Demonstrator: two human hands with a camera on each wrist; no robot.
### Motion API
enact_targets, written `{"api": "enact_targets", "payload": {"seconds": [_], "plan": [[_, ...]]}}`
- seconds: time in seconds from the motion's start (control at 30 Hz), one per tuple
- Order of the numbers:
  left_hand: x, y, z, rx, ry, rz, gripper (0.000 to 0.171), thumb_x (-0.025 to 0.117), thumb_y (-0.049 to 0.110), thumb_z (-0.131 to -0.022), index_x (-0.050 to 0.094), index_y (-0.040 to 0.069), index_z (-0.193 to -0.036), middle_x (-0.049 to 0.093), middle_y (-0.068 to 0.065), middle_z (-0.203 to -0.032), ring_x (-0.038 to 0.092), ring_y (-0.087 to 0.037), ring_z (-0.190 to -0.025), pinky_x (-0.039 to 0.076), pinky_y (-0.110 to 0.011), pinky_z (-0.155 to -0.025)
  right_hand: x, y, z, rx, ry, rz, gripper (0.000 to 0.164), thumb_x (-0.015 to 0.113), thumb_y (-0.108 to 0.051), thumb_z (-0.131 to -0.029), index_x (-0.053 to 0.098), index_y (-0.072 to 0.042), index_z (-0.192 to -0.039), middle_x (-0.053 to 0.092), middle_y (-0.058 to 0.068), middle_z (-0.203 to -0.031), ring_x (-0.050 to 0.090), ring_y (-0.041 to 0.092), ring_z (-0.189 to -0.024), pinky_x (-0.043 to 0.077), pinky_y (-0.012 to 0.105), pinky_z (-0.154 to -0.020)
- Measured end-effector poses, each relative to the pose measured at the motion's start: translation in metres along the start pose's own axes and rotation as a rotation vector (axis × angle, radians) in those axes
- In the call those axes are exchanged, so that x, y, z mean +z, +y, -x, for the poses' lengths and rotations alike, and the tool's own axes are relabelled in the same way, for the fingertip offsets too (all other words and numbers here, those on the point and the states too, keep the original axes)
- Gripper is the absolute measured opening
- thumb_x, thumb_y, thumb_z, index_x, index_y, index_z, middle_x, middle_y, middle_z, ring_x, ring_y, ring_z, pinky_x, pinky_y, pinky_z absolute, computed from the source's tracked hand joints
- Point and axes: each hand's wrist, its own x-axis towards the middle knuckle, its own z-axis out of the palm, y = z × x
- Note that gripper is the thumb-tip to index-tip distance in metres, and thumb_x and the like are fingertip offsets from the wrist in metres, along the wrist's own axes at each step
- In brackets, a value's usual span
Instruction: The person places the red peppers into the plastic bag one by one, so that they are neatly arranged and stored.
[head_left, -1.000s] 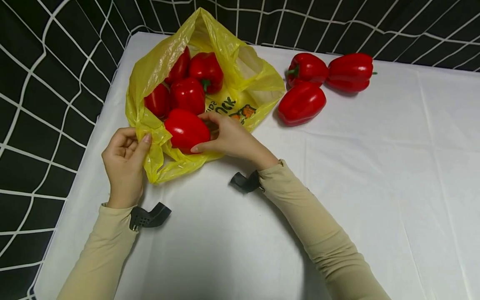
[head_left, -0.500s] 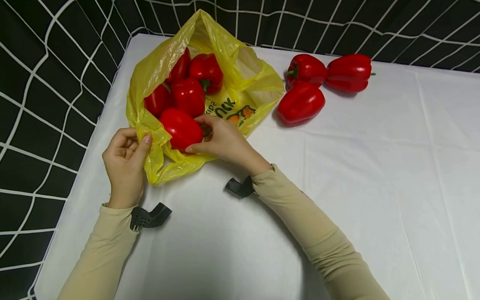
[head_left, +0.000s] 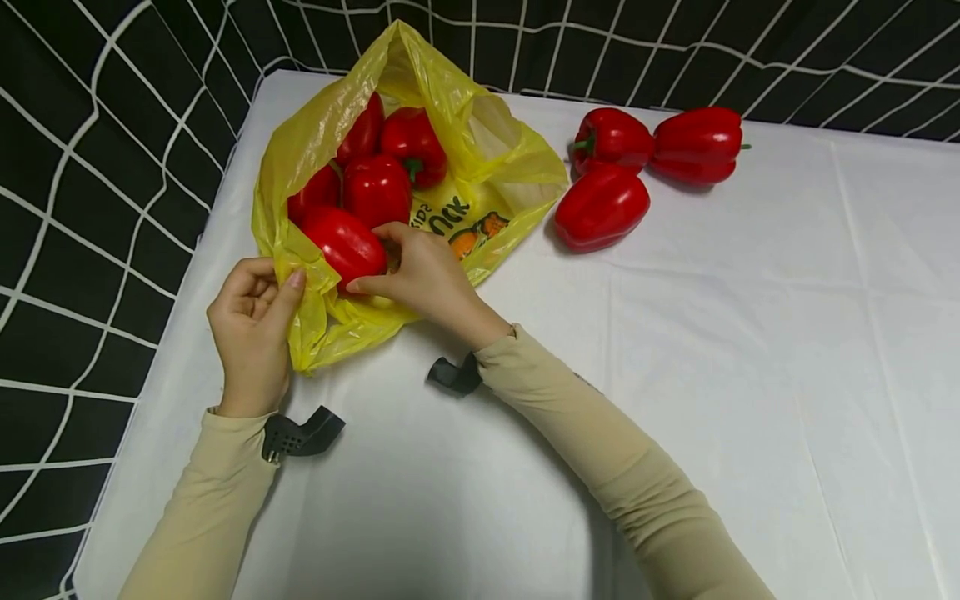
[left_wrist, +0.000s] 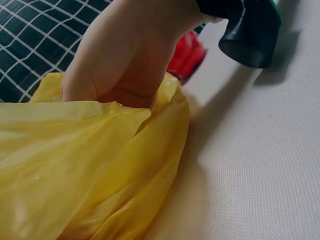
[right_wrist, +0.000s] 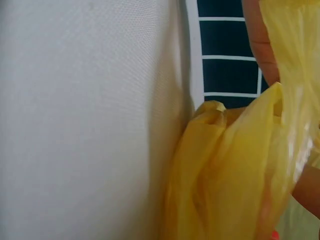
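In the head view, my left hand (head_left: 251,333) pinches the near left edge of a yellow plastic bag (head_left: 517,158) between thumb and fingers. The bag lies on its side with its mouth spread wide. Just inside that mouth, my right hand (head_left: 423,271) grips a red bell pepper (head_left: 341,242) by its right end. Several more red bell peppers (head_left: 377,190) rest deeper in the bag. The left wrist view shows my right hand (left_wrist: 125,55) reaching behind the yellow plastic, which hides its fingers. Yellow folds (right_wrist: 220,180) fill much of the right wrist view.
Right of the bag, three red bell peppers (head_left: 602,208) sit together on the white-covered table (head_left: 750,375). A white net (head_left: 112,167) over dark backing borders the left and back edges. Each wrist bears a black camera mount (head_left: 303,433).
My right hand has carried the gripped bell pepper left and slightly farther into the bag, close against the other peppers. My left hand has stayed at the bag's edge.
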Motion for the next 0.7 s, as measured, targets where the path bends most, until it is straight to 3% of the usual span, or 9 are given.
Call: {"api": "enact_targets", "payload": {"seconds": [0.37,0.7], "plan": [[0.000,0.001,0.000,-0.007,0.002,0.012,0.016,0.058,-0.015,-0.083,0.064,-0.001,-0.090,0.061,-0.010,-0.081,0.062,-0.016,-0.074,0.054,-0.021,-0.071,0.004,0.000,-0.002,-0.014,0.029,0.038,0.067,0.081,-0.036,-0.074,0.055,-0.001,-0.125,0.064,0.007,-0.106,0.054,0.017,-0.088,0.044,0.024,-0.072],[0.000,0.000,0.001,-0.009,0.006,0.009,0.016,0.059,-0.014,-0.083,0.064,-0.001,-0.090,0.061,-0.011,-0.082,0.062,-0.016,-0.073,0.054,-0.020,-0.070,-0.006,0.008,0.006,-0.061,0.000,-0.116,0.063,0.082,-0.024,-0.074,0.055,-0.001,-0.127,0.064,0.008,-0.114,0.059,0.016,-0.100,0.048,0.022,-0.082]]}}
